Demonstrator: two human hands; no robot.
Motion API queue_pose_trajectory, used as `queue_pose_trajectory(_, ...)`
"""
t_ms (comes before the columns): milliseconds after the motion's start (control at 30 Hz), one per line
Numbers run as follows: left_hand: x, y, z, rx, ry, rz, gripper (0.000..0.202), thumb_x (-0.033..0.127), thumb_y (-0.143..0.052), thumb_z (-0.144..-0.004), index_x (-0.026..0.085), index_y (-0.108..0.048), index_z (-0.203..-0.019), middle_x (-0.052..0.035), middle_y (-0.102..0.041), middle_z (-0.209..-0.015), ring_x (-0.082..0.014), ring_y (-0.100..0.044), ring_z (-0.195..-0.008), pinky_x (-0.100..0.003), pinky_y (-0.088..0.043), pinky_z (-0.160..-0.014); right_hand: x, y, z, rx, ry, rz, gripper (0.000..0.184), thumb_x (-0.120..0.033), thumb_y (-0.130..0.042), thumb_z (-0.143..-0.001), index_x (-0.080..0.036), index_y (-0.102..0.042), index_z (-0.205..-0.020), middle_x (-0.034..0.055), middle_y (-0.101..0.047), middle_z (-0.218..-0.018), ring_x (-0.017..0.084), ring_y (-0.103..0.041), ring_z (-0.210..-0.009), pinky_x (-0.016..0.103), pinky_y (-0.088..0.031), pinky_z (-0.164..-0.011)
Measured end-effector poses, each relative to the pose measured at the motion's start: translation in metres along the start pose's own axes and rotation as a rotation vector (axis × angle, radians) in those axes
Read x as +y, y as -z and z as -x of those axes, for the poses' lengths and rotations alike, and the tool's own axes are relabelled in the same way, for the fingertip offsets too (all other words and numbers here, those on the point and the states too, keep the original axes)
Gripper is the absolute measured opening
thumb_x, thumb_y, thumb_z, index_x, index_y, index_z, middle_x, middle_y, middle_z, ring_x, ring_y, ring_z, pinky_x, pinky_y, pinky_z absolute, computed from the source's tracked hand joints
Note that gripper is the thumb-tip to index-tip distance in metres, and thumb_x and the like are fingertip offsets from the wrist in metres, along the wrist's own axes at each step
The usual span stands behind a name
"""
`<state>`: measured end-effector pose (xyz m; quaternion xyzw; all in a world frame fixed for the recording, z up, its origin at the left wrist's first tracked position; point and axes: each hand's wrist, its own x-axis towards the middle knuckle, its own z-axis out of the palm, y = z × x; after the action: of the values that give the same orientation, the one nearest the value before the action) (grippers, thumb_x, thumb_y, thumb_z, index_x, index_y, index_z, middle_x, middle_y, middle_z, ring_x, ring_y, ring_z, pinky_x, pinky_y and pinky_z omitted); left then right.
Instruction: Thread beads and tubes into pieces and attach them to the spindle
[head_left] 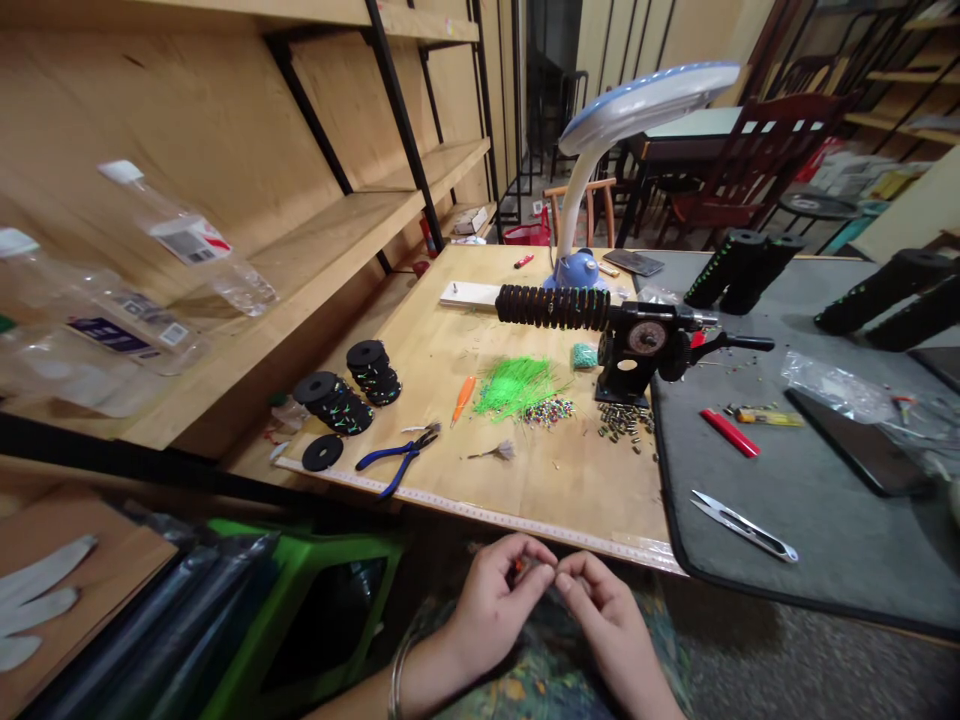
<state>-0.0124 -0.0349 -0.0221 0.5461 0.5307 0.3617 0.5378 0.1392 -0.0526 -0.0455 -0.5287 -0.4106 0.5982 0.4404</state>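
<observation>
Just in front of the table edge, above my lap, both hands meet fingertip to fingertip. My left hand (495, 600) is pinched closed, with a bit of orange-red showing inside its curled fingers. My right hand (600, 605) pinches at the same spot; whatever lies between the fingertips is too small to name. Beyond them on the tabletop lie blue-handled pliers (397, 462), a feathery tuft (495, 451), bright green strands (517, 385), multicoloured beads (549, 412), small metal pieces (626, 423) and an orange tapered piece (463, 397).
A black hand-cranked device (637, 350) carries a row of black discs (555, 307). Wound black spools (334, 403) stand left. On the grey mat (697, 470) lie thread snips (742, 525) and a red stick (730, 432). A desk lamp (577, 200) rises behind; shelves (360, 215) flank the left.
</observation>
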Motion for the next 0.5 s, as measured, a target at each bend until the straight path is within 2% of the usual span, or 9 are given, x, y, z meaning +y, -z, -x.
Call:
queue_pose_trajectory(100, 0.004, 0.005, -0.002, 0.031, -0.037, 0.04, 0.01, 0.026, -0.057, -0.084, 0.017, -0.062, -0.084, -0.0017, -0.06, -0.075, -0.0152, -0.053, -0.069, -0.024, -0.042, -0.066, 0.002, 0.001, 0.001, -0.017, 0.031, 0.149, 0.029, -0.043, -0.063, -0.078, -0.018, -0.056, -0.065, -0.0065, -0.039, -0.055, 0.011, -0.035, -0.052, 0.023, -0.029, -0.05)
queue_pose_trajectory(233, 0.008, 0.006, -0.005, 0.065, -0.057, 0.079, 0.009, 0.026, -0.055, -0.085, 0.018, -0.058, -0.083, -0.0017, -0.058, -0.08, -0.0162, -0.054, -0.076, -0.025, -0.043, -0.072, 0.003, 0.0, 0.004, -0.056, 0.131, 0.331, 0.022, -0.034, -0.057, -0.082, -0.019, -0.053, -0.066, -0.008, -0.032, -0.053, 0.01, -0.03, -0.049, 0.023, -0.024, -0.048)
queue_pose_trajectory(400, 0.005, 0.007, -0.011, 0.05, 0.018, 0.215, 0.016, 0.034, -0.055, -0.087, 0.018, -0.056, -0.087, 0.0019, -0.051, -0.075, -0.0122, -0.047, -0.066, -0.023, -0.039, -0.063, 0.004, 0.003, 0.004, -0.069, 0.213, 0.427, 0.018, -0.03, -0.054, -0.084, -0.02, -0.052, -0.069, -0.0068, -0.037, -0.055, 0.011, -0.034, -0.05, 0.023, -0.027, -0.048)
queue_pose_trajectory(500, 0.003, 0.017, -0.016, 0.093, 0.038, 0.256, 0.019, 0.037, -0.055, -0.087, 0.018, -0.055, -0.09, 0.0037, -0.047, -0.071, -0.0108, -0.043, -0.062, -0.021, -0.036, -0.059, 0.002, 0.009, 0.0, -0.03, 0.244, 0.393, 0.019, -0.032, -0.054, -0.084, -0.02, -0.051, -0.069, -0.005, -0.042, -0.059, 0.012, -0.039, -0.052, 0.023, -0.03, -0.05)
